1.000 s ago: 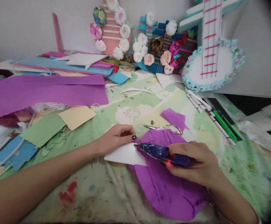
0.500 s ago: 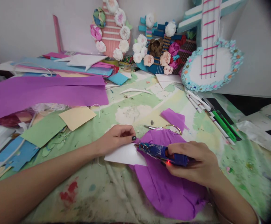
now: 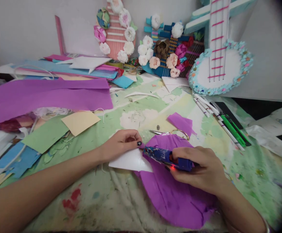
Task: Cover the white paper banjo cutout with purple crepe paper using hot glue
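My right hand (image 3: 199, 170) is wrapped round a blue glue gun (image 3: 159, 155) with a lit red light, its nozzle pointing left. Under it lies a rounded piece covered in purple crepe paper (image 3: 172, 197), with a white flat part (image 3: 128, 160) sticking out to the left. At the upper edge of that white part, my left hand (image 3: 125, 142) has its fingers closed in a pinch, close to the nozzle. The pinched bit looks like an edge of the purple paper. Just behind the covered piece, scissors (image 3: 187, 134) with a gold handle are partly hidden.
A purple paper scrap (image 3: 181, 123) lies behind the scissors. White sticks (image 3: 201, 106) and a green cutter (image 3: 233, 129) are at right. A purple sheet (image 3: 48, 97) and a green card (image 3: 46, 132) cover the left. Decorated guitar-shaped crafts (image 3: 218, 68) stand along the back.
My right hand has shifted slightly left with the glue gun, bringing the nozzle a little further along the edge. My left hand stays almost in place.
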Available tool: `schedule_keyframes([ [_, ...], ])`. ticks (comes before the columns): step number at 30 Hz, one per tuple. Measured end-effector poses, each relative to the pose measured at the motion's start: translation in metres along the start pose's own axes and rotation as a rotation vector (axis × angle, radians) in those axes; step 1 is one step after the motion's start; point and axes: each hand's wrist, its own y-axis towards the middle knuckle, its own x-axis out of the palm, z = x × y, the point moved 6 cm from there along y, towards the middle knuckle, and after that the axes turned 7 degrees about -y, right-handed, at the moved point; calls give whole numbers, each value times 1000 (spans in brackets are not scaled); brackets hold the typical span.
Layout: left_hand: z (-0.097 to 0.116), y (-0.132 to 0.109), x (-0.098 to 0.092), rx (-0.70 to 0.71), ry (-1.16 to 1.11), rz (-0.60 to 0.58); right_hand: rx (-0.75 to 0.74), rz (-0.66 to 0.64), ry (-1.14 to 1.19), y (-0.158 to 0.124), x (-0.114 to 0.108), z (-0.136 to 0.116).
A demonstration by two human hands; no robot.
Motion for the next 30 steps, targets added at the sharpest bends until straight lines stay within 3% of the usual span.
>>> schedule_keyframes([
  [13, 1, -1, 2, -4, -54, -3, 30, -2, 24, 1, 1, 2],
  [30, 1, -3, 0, -13, 37, 17, 42, -31, 19, 1, -4, 3],
])
